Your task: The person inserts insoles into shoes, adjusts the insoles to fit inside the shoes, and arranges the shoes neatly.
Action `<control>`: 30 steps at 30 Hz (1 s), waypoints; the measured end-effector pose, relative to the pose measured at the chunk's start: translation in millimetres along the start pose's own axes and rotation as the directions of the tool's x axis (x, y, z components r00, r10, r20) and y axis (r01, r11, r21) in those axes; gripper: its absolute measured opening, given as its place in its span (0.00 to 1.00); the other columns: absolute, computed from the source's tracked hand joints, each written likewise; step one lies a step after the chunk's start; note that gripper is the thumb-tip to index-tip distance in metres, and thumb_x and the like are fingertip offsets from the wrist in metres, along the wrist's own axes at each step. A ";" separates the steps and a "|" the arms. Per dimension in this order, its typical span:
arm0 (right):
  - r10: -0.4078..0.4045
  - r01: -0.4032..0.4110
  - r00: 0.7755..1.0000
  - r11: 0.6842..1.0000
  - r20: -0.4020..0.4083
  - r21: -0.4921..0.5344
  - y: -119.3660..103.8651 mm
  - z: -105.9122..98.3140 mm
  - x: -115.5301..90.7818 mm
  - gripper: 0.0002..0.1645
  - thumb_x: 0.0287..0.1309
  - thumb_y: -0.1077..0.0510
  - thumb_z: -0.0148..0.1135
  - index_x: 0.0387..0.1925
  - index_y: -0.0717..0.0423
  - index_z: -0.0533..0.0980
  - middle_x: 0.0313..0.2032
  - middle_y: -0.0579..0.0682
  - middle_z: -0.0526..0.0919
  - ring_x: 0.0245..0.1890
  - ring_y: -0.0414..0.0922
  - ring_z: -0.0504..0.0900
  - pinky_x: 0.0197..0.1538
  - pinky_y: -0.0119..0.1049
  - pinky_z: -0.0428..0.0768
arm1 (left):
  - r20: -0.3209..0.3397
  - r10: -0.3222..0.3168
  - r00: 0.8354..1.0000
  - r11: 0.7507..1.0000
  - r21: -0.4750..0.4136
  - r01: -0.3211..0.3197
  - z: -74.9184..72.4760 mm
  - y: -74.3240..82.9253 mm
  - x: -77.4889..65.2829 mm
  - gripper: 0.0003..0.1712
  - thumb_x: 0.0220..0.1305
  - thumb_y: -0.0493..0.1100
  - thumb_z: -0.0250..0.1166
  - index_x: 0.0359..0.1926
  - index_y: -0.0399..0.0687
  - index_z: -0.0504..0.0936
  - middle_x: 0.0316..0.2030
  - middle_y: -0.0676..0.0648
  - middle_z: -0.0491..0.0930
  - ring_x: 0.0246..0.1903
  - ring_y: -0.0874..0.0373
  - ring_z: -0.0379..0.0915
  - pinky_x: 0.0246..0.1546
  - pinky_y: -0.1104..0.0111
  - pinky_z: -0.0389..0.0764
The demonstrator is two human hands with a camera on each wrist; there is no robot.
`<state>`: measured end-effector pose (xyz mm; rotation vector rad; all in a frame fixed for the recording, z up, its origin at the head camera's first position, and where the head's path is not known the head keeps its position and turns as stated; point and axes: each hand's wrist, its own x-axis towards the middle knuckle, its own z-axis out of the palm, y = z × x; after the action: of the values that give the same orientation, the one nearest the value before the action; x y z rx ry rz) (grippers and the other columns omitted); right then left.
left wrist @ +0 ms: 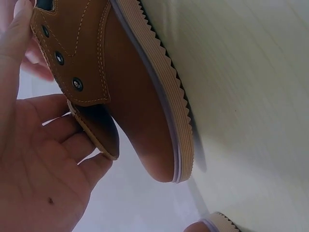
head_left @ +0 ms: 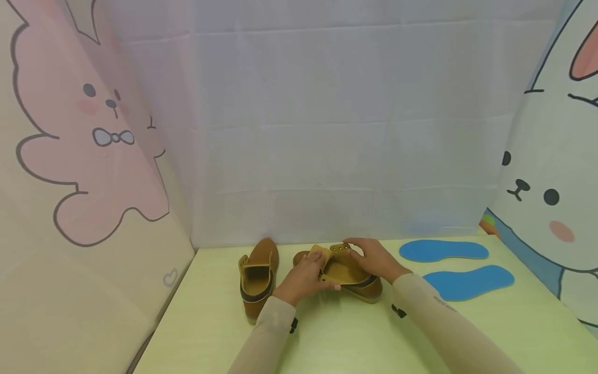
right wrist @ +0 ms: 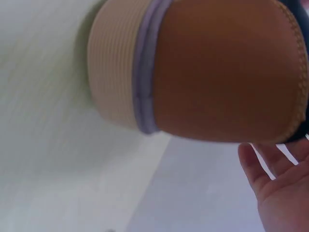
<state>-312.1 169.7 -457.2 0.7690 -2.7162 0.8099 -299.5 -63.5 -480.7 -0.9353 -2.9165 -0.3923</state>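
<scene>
Pink rabbit print (head_left: 93, 171): I see it on the cream cloth (head_left: 117, 301) beyond the table's (head_left: 336, 343) left edge.
Idle shoe (head_left: 257, 278): brown, near the back edge, left of the table's middle; its toe points to that edge, well apart from the back right corner.
Left hand (head_left: 303, 278): grasping the worked shoe (head_left: 348, 272) by its raised tongue (head_left: 320, 251), fingers behind it, thumb reaching over the near eyelet flap (left wrist: 67, 60).
Worked shoe: brown, with a pale ridged sole (left wrist: 166, 87), near the middle of the back edge, toe left, heel right, between both hands.
Right hand (head_left: 374, 258): on the collar's far side, fingers outside; it seems to pinch the rim, though my wrist view there is partly cut off.
Blue insoles (head_left: 441, 250): two, toward the back right corner, one near the back edge, the other in front, just beside the right sleeve (head_left: 434, 306).
White rabbit print (head_left: 551, 156): beyond the right edge.
</scene>
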 end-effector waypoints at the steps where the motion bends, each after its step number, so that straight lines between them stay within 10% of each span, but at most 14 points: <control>1: -0.003 0.003 1.000 1.000 0.001 -0.007 -1.3 -2.3 -1.1 0.23 0.66 0.50 0.52 0.61 0.47 0.69 0.57 0.48 0.74 0.57 0.50 0.71 0.57 0.51 0.69 | 0.005 0.000 1.000 1.000 0.001 0.000 0.1 -0.2 0.0 0.55 0.44 0.82 0.48 0.60 0.44 0.68 0.63 0.44 0.63 0.64 0.52 0.56 0.64 0.53 0.53; 12: -0.162 0.135 0.983 0.958 -0.088 -0.255 10.7 -52.3 -11.3 0.36 0.55 0.39 0.61 0.63 0.46 0.66 0.57 0.52 0.73 0.56 0.54 0.70 0.55 0.56 0.69 | 0.012 -0.008 1.000 1.000 0.020 0.008 -1.7 0.3 -1.1 0.58 0.44 0.82 0.47 0.65 0.45 0.63 0.66 0.44 0.60 0.65 0.52 0.52 0.65 0.53 0.51; 30: -0.016 0.007 1.000 0.942 -0.025 -0.336 101.7 -123.9 -47.8 0.44 0.53 0.30 0.57 0.63 0.53 0.66 0.59 0.58 0.70 0.57 0.59 0.67 0.55 0.59 0.66 | 0.012 0.003 1.000 1.000 0.019 -0.003 -1.0 2.2 -3.7 0.60 0.45 0.82 0.46 0.68 0.44 0.59 0.67 0.44 0.58 0.66 0.53 0.50 0.65 0.53 0.50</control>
<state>-320.6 331.6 -416.3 0.6887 -2.7163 0.3333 -295.2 -64.1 -479.8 -0.9423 -2.9238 -0.3599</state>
